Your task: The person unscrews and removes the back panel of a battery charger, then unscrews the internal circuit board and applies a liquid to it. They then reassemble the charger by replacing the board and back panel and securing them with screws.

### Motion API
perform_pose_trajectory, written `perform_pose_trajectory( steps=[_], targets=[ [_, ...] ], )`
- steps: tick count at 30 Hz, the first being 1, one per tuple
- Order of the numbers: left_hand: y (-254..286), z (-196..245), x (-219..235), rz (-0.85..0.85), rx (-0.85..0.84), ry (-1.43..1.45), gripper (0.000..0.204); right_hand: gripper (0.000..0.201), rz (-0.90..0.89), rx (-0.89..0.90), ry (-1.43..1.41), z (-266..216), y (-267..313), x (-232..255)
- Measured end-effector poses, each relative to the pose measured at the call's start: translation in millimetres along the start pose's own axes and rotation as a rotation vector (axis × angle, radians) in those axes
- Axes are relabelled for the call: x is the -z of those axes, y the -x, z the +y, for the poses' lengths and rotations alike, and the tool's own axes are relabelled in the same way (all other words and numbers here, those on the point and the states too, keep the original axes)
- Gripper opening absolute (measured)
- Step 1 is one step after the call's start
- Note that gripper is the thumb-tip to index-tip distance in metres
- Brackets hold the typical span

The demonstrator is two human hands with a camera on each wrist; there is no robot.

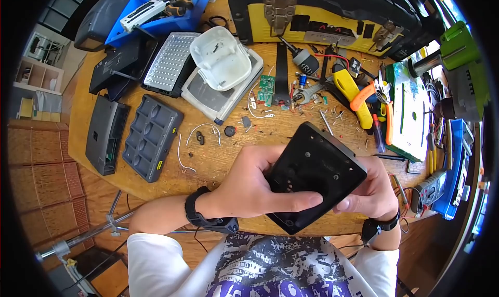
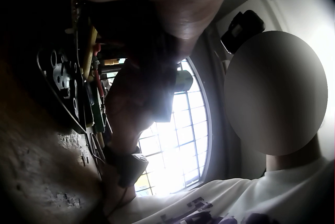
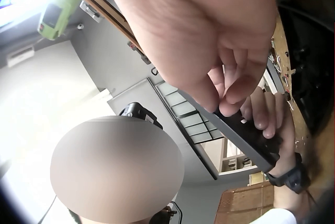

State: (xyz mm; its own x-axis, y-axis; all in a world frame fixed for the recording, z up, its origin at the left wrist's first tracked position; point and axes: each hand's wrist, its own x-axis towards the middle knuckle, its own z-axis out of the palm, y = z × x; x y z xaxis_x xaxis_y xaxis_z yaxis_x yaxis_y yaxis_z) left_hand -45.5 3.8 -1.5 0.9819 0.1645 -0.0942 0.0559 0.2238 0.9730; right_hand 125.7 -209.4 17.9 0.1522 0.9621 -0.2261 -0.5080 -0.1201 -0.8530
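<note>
A flat black rectangular case (image 1: pixel 317 175) is held tilted above the table's near edge, with small screws or holes on its face. My left hand (image 1: pixel 260 185) grips it from the left, thumb laid across the face and fingers underneath. My right hand (image 1: pixel 370 190) is at the case's right edge, thumb and fingers curled against it. In the right wrist view the right hand (image 3: pixel 209 40) pinches near the edge of the case (image 3: pixel 243 140), with the left hand's fingers (image 3: pixel 264 111) on its other side. The left wrist view is too dark to show the grip.
On the wooden table (image 1: pixel 208 167) lie a grey compartment tray (image 1: pixel 152 137), a white container (image 1: pixel 221 57), a green circuit board (image 1: pixel 266 90), orange-handled pliers (image 1: pixel 364 97) and scattered screws. A black and yellow toolbox (image 1: pixel 332 34) stands at the back; a multimeter (image 1: pixel 430 190) lies right.
</note>
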Motion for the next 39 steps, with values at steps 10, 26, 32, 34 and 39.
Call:
perform_pose_trajectory(
  steps=[10, 26, 32, 34, 39],
  targets=[
    [0, -8, -1, -0.037, -0.022, 0.024, 0.039, 0.042, 0.066, 0.004, -0.054, 3, -3, -14],
    [-2, -8, -1, -0.04, 0.011, 0.033, 0.04, 0.034, 0.072, 0.1, 0.116, 16, -3, -8],
    [-7, -2, -4, 0.124, -0.054, 0.054, 0.035, 0.031, 0.095, 0.064, 0.169, 7, -5, -12],
    [-8, -4, -3, 0.142, -0.044, 0.031, 0.034, 0.036, 0.053, 0.044, 0.227, 7, -7, -7],
    [-10, -8, -2, 0.187, -0.008, -0.01, 0.033, 0.04, 0.134, 0.068, 0.156, 11, -11, -10]
  ],
)
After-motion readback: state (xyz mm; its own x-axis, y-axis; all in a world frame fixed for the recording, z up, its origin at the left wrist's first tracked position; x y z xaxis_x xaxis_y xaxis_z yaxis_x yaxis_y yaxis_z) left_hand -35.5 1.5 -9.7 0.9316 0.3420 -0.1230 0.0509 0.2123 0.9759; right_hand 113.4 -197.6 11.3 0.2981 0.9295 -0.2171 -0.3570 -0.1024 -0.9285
